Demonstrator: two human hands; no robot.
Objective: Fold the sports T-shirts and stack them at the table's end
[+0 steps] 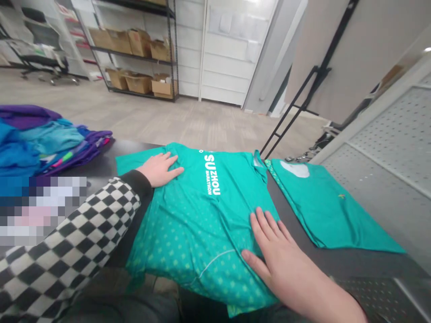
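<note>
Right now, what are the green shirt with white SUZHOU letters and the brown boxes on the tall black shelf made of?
The green shirt looks like thin, smooth fabric with a slight sheen, perhaps polyester, because it wrinkles softly. The brown boxes seem to be dull cardboard, judging by their colour and open flaps. The black shelf may be painted metal, with slim, straight posts.

Between left hand (160, 169) and right hand (281, 255) the shirt (215, 215) was evenly lit; beyond them the shelf (134, 55) was blurred, the panels (229, 58) washed pale. Left of the left hand, a patch (40, 211) was pixelated.
</note>
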